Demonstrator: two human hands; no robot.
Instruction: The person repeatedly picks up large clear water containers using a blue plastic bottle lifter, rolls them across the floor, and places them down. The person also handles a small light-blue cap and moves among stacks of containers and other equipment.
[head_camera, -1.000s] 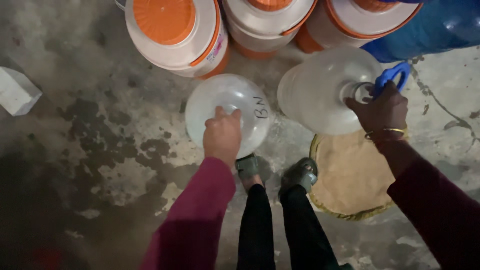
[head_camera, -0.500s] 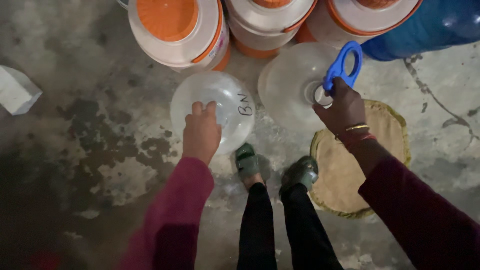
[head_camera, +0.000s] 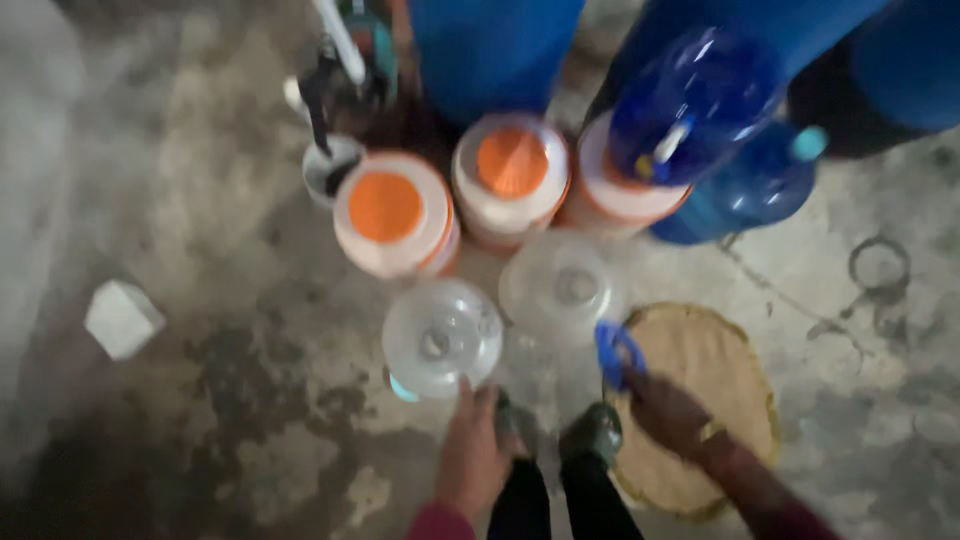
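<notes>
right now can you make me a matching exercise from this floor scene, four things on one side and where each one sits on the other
Things:
1. blue handle
2. white block
3. round woven mat
4. clear jug

Places:
a. alone on the stained floor, far to the person's left
b. just above the left hand
c. at the fingertips of the right hand
d. on the floor beneath the right hand, beside the shoes

Pairs: 1-c, 2-a, 3-d, 4-b
</notes>
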